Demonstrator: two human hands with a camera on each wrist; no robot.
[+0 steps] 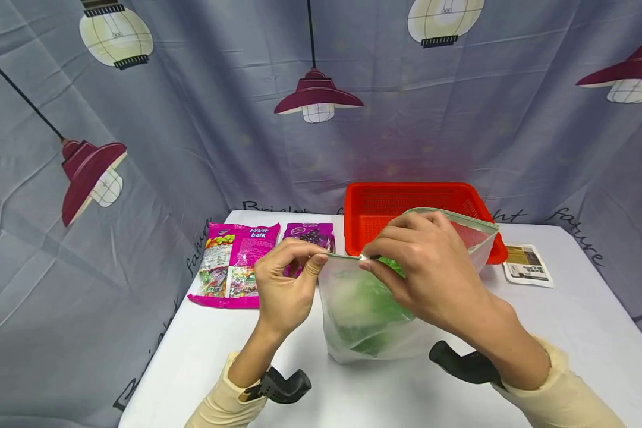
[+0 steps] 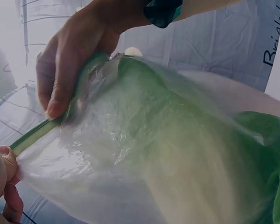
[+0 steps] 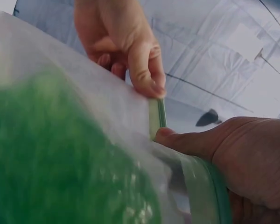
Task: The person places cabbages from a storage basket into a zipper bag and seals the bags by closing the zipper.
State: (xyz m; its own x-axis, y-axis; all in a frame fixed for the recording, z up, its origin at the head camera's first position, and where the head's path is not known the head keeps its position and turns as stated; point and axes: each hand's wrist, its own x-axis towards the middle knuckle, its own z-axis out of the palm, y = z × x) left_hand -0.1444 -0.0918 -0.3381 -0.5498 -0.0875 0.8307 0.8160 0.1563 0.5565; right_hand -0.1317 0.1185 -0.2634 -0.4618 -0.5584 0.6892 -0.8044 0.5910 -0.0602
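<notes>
A clear zip bag (image 1: 336, 333) with a green zip strip (image 3: 161, 114) stands on the white table. Inside it is a leafy vegetable with green leaves and a pale stem (image 2: 196, 172), seen through the plastic. My left hand (image 1: 286, 291) pinches the bag's top left corner between thumb and index finger. Further right along the strip, my right hand (image 1: 433, 273) pinches the zip at a small white slider (image 1: 362, 258). Between the two hands the strip is stretched straight and looks pressed together. To the right of my right hand, the bag's mouth (image 1: 457, 217) gapes.
Behind the bag sits a red plastic basket (image 1: 369, 205). A pink candy bag (image 1: 241, 255) and a purple packet (image 1: 321, 229) lie at the left. A small white and gold packet (image 1: 526, 264) lies at the right, on the white table (image 1: 578, 333). A printed curtain (image 1: 219, 119) surrounds the table.
</notes>
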